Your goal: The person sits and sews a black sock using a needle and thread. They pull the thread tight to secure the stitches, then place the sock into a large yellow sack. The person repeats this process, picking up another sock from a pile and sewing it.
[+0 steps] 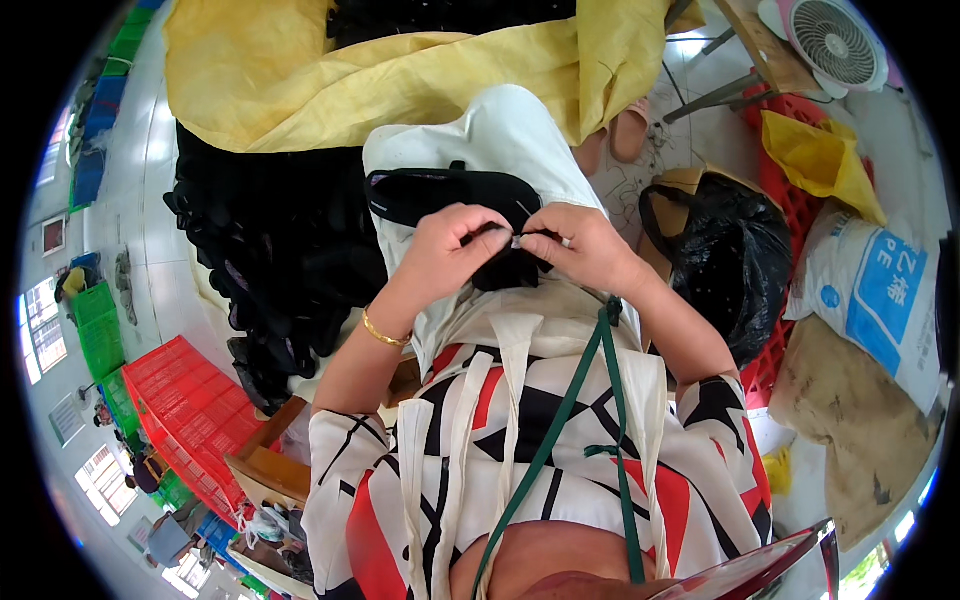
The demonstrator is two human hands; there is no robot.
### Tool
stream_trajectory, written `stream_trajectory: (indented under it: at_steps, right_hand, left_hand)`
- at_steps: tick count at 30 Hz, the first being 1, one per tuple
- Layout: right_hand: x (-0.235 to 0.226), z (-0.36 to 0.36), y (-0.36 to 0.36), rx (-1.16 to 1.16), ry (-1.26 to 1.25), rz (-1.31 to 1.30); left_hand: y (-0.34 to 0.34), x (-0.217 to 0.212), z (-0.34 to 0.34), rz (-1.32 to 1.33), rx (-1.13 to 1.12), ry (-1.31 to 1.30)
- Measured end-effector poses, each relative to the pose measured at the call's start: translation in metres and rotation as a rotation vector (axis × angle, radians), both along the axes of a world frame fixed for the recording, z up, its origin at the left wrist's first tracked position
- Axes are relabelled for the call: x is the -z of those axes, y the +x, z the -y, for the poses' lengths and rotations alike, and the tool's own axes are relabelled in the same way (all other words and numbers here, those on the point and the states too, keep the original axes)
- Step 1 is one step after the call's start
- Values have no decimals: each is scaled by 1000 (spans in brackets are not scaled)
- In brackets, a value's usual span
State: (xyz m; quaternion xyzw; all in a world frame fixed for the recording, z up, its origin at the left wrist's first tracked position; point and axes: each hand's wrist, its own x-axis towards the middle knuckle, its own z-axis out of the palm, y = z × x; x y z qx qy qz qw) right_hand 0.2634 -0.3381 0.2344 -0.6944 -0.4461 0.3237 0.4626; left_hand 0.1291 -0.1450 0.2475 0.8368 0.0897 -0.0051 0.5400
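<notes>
Across my lap, on a white cloth (510,120), lies a black fabric piece (450,195) that looks like a cloth shoe, with a small tab on its far edge. My left hand (445,250) pinches the near side of it with thumb and forefinger. Facing it, my right hand (585,245) is closed in a pinch too, and the fingertips of both hands almost meet. Between them shows a small pale, shiny bit (516,241), perhaps a buckle, too small to make out. More black fabric hangs just below the fingers.
A heap of similar black pieces (270,240) lies at my left, with yellow cloth (380,85) beyond. Red crates (190,410) stand further left. At right are a black plastic bag (730,270), a white-and-blue sack (870,290) and a fan (835,42) on a wooden stand.
</notes>
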Motion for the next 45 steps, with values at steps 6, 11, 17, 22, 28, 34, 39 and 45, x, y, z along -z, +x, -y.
stream_trajectory:
  at_steps: [6, 11, 17, 22, 28, 34, 39, 45]
  right_hand:
    - [38, 3, 1, 389, 83, -598]
    - [44, -12, -15, 426, 107, -709]
    - [33, -35, -1, 436, 246, -636]
    - [28, -57, 0, 446, 304, -516]
    - [39, -61, -13, 332, 249, -55]
    - [40, -50, -16, 89, 223, 214]
    - [28, -30, 8, 273, 42, -258]
    - [38, -22, 38, 348, 78, -629]
  left_hand:
    - [25, 3, -37, -67, -22, 482]
    - [47, 20, -49, -427, 168, 310]
    - [29, 19, -48, -278, -367, -111]
    - [6, 11, -22, -56, -692, -499]
    - [8, 14, 12, -56, -740, -1054]
    - [15, 39, 16, -135, -952, -1067]
    - [30, 37, 16, -118, -1120, -1222]
    - [42, 52, 3, -221, -1195, -1234]
